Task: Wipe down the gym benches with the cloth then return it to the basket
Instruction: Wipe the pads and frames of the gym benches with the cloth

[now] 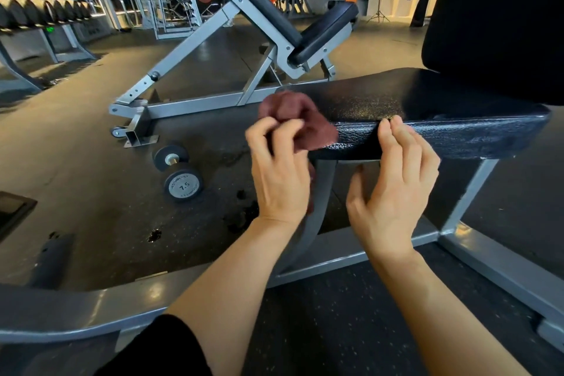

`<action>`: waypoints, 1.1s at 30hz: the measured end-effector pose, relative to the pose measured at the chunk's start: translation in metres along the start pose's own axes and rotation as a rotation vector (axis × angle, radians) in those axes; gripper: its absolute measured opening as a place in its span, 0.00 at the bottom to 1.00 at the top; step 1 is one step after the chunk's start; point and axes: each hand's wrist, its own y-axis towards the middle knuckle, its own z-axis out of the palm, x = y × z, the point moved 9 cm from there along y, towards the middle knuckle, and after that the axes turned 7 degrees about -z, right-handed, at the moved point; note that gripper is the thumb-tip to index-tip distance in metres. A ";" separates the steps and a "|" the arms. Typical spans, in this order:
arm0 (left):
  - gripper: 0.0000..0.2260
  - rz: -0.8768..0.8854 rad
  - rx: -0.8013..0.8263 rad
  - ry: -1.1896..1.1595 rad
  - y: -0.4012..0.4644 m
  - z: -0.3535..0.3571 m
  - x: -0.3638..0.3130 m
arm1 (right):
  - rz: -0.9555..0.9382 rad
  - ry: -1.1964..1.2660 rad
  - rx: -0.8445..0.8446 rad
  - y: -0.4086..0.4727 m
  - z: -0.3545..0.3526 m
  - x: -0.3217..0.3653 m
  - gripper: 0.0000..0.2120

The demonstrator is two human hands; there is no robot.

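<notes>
- Gripping the bunched cloth point(293, 119), the left hand point(279, 174) sits at the seat's point(381, 101) left end — pad runs rightward.
- Right hand point(396, 180) — fingers straight, touching the seat's front edge.

Left hand point(279, 175) gripping maroon cloth point(300, 117) on bench seat point(381, 101), right hand point(396, 183) touching edge

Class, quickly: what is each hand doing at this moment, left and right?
Left hand: fingers curled round the reddish-brown cloth, holding it at the seat pad's end.
Right hand: open, holding nothing, fingertips at the pad's front edge.
</notes>
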 end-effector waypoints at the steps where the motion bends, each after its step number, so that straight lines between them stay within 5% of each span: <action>1: 0.07 -0.050 -0.009 -0.002 0.000 -0.003 0.005 | -0.018 -0.010 0.020 0.000 0.000 -0.001 0.32; 6: 0.13 0.093 0.051 0.036 -0.028 0.003 -0.020 | -0.030 -0.022 0.062 0.001 0.000 -0.004 0.32; 9: 0.08 0.160 0.030 0.048 -0.016 -0.002 -0.019 | -0.008 -0.013 0.044 0.001 0.000 -0.003 0.31; 13: 0.10 0.030 -0.039 0.027 0.004 -0.005 -0.011 | -0.022 -0.013 0.037 0.001 -0.001 -0.003 0.31; 24: 0.09 0.063 -0.028 0.032 -0.014 0.003 -0.020 | -0.025 -0.004 0.016 0.001 0.000 -0.003 0.30; 29: 0.06 -0.359 -0.167 -0.132 -0.015 0.003 -0.004 | -0.036 -0.004 0.039 0.002 -0.001 -0.003 0.31; 33: 0.13 -0.168 -0.058 -0.104 -0.014 0.006 -0.007 | -0.025 0.000 0.045 0.001 0.000 -0.002 0.31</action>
